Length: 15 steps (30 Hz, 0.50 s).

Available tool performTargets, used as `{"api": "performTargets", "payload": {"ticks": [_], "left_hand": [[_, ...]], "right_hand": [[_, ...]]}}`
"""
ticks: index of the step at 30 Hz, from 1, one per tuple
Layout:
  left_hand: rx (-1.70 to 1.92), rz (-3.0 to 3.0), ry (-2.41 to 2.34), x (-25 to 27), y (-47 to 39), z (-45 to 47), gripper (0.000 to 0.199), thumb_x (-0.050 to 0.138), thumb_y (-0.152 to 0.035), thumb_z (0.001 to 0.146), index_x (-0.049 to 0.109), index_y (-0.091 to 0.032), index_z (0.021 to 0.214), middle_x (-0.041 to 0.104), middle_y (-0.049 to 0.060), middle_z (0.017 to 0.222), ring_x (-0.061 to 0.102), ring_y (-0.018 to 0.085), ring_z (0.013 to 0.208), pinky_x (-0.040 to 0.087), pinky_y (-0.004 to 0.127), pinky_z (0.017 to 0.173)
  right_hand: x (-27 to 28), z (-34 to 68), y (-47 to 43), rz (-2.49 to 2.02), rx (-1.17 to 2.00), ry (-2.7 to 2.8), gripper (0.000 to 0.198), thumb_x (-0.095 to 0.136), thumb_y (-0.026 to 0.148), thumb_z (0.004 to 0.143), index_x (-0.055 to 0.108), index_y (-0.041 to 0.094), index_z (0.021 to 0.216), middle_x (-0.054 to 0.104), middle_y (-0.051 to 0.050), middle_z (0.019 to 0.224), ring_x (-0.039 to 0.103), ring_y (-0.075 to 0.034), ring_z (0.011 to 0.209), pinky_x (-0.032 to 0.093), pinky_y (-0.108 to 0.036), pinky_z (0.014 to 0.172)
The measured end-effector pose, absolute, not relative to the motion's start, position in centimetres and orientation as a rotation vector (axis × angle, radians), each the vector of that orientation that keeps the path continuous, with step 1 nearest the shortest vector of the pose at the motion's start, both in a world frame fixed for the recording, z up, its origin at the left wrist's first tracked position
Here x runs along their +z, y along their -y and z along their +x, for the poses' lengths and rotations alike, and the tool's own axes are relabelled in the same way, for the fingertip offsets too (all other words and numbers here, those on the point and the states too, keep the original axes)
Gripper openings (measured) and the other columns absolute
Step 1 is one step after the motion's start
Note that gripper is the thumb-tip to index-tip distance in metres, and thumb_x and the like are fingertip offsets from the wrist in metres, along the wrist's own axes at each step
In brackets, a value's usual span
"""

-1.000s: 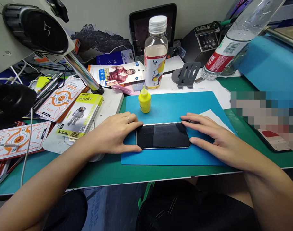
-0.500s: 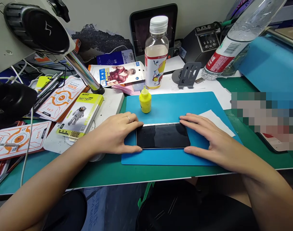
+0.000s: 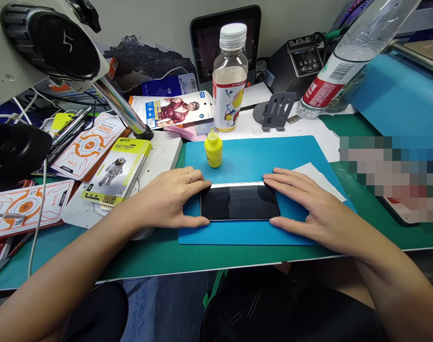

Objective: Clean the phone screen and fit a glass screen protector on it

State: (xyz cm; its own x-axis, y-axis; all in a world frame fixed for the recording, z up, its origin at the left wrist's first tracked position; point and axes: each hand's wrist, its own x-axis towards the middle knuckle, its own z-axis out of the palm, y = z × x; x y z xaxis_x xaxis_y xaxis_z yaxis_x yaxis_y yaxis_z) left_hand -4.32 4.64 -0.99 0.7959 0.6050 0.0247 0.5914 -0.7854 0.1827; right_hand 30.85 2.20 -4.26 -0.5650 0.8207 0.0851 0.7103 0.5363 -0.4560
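Note:
A smartphone [image 3: 240, 203] with a dark screen lies face up and lengthwise on the blue mat [image 3: 220, 233]. Its far edge shows as a bright, silvery strip. My left hand [image 3: 175, 195], a ring on one finger, grips the phone's left end, thumb on the near edge and fingers on the far edge. The right end is held the same way between thumb and fingers of my right hand [image 3: 305, 204]. Just beyond the phone stands a small yellow bottle [image 3: 213, 151] with a thin tip.
Battery packs [image 3: 117, 168] and orange-white screen boxes [image 3: 26, 206] lie at the left under a microscope arm [image 3: 120, 107]. A drink bottle [image 3: 230, 102], a grey phone stand [image 3: 278, 110] and a tilted water bottle [image 3: 332, 78] stand behind. White paper [image 3: 319, 178] lies beside my right hand.
The view has shifted very slightly. My right fingertips sit a touch farther left along the phone's far edge; both hands keep their hold on the phone.

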Motion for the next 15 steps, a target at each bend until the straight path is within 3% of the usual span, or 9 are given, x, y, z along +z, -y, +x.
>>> {"api": "performTargets", "payload": {"ticks": [15], "left_hand": [[0.12, 2.822, -0.955, -1.04, -4.7, -4.3, 0.062, 0.063, -0.063, 0.092, 0.068, -0.012, 0.127, 0.071, 0.012, 0.108, 0.07, 0.028, 0.098, 0.055, 0.04, 0.083]], "right_hand": [[-4.5, 30.93, -2.02, -1.235, 0.461, 2.505, 0.069, 0.065, 0.056, 0.094, 0.054, 0.021, 0.152, 0.057, -0.012, 0.156, 0.048, -0.036, 0.149, 0.049, -0.057, 0.116]]}}
